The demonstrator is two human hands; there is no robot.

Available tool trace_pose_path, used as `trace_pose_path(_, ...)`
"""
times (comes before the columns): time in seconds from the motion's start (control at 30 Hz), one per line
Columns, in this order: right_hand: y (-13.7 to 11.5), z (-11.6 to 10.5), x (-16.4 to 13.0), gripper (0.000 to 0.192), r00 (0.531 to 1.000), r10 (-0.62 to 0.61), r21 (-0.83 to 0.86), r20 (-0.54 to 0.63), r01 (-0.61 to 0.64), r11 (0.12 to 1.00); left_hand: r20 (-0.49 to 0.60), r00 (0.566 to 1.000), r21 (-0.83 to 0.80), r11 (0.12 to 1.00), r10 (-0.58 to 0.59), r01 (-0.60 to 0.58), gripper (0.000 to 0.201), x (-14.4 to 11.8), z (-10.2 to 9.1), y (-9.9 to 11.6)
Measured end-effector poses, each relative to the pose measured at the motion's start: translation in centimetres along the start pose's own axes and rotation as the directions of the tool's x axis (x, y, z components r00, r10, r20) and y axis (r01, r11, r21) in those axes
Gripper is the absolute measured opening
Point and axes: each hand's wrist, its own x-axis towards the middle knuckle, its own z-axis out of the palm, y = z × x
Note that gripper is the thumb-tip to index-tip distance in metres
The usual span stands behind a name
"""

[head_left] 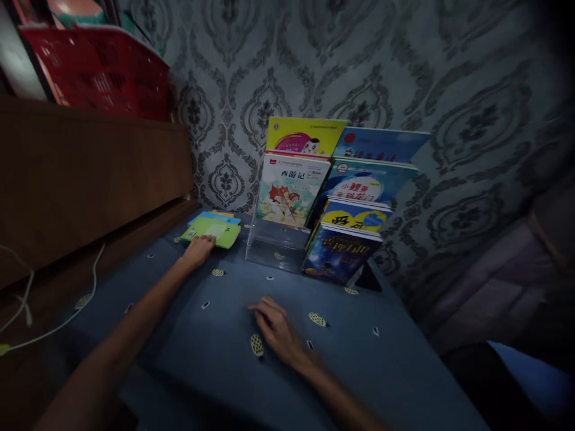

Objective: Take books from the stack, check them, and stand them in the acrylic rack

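At the back left of the table, my left hand (pixel 200 250) has its fingers curled over the near edge of a green book (pixel 224 233); the thumb is hidden. Below that book, a blue book (pixel 220 216) and a bit of orange stick out. My right hand (pixel 275 323) is over the middle of the tablecloth, holding nothing, its fingers loosely bent and partly apart. Behind it stands a clear tiered book rack (pixel 274 254). A white-covered book (pixel 291 191) and a yellow one (pixel 309 134) lean on its left side. Blue books (pixel 372 179) and a dark purple book (pixel 339 254) fill the right side.
A dark blue tablecloth (pixel 215 335) with small printed motifs covers the table. A wooden cabinet (pixel 94 179) rises on the left, with a red basket (pixel 103 72) on top. A white cable (pixel 92 281) hangs by the table's left edge. Patterned wallpaper (pixel 224 90) is behind.
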Motion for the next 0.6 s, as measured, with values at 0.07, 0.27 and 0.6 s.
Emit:
trace_pose_path(0.07,0.7,0.2,-0.7,0.026,0.999,0.039,-0.005,-0.021,-0.039,0.999,0.019,1.0,-0.007,1.0,0.021,-0.021,0.041,-2.1,0.3,0.6)
trace_pose_path(0.27,1.7,0.9,-0.6,0.025,0.994,0.098,0.032,-0.05,-0.097,0.995,0.042,0.998,-0.031,0.998,0.056,-0.055,0.039,-8.5,0.9,1.9)
trace_pose_path(0.6,0.0,0.5,-0.6,0.024,0.993,-0.068,-0.042,-0.099,0.064,0.997,0.016,0.981,-0.158,0.97,0.192,-0.187,0.042,-13.4,0.6,4.7)
